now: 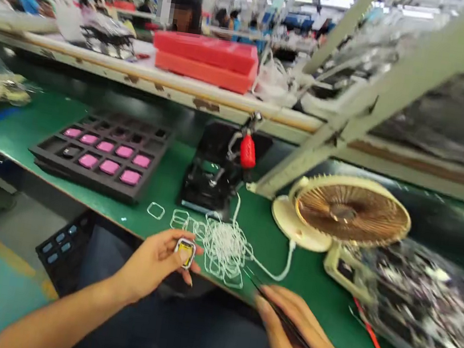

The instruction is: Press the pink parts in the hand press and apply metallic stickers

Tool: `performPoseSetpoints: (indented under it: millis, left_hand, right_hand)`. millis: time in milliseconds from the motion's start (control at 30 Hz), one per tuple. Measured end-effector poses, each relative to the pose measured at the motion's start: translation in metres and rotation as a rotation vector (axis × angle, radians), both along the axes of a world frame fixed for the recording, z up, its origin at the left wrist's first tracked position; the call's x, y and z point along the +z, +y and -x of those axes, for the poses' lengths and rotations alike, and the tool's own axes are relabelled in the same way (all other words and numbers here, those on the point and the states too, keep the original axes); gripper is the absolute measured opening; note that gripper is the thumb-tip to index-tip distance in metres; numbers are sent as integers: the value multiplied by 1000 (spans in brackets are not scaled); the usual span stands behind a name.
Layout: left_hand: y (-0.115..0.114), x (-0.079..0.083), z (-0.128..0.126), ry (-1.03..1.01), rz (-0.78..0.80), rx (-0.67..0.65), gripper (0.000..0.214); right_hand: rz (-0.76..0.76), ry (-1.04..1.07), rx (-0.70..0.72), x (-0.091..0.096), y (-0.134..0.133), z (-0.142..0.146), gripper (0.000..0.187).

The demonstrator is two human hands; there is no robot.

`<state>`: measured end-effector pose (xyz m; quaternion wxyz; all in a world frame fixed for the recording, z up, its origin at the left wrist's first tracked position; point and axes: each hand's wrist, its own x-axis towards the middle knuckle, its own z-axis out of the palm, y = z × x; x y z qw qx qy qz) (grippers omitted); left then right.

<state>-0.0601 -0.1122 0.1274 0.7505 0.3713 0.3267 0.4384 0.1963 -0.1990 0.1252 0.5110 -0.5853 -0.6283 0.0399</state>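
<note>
My left hand (157, 258) is closed on a small square case (185, 251) with a pale rim and a yellow inside, the thumb resting over its face. In my right hand (300, 333) is a pair of dark, slim tweezers (286, 322), tips pointing toward a heap of thin white square rings (224, 245). The tips appear close to the heap's right edge; whether they touch a ring I cannot tell. A few loose rings (156, 210) lie left of the heap on the green bench top (166, 182).
A black tray (126, 189) with pink pieces stands at the left. Behind the rings is a black clamp fixture (208, 185) with a red handle (248, 151). A fan (351, 211), a red stick (378, 347) and bagged parts (425, 305) occupy the right. A slanted post (301, 169) rises behind.
</note>
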Motion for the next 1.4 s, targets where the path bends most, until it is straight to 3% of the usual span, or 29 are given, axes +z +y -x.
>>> performPoseSetpoints:
  millis: [100, 200, 667, 1167, 1400]
  left_hand:
    - [-9, 4, -15, 55, 19, -29, 46]
    - [-19, 7, -21, 105, 31, -62, 47]
    - [-33, 8, -22, 132, -13, -86, 51]
    - [-35, 8, -17, 266, -56, -105, 47]
    - [-28, 1, -22, 81, 93, -123, 50]
  right_hand:
    - [-87, 172, 265, -9, 14, 38, 30]
    - [-131, 198, 387, -12, 24, 61, 39]
    - [-141, 183, 394, -24, 13, 67, 42]
    - [-167, 69, 440, -21, 12, 66, 44]
    - [-256, 33, 414, -37, 14, 66, 49]
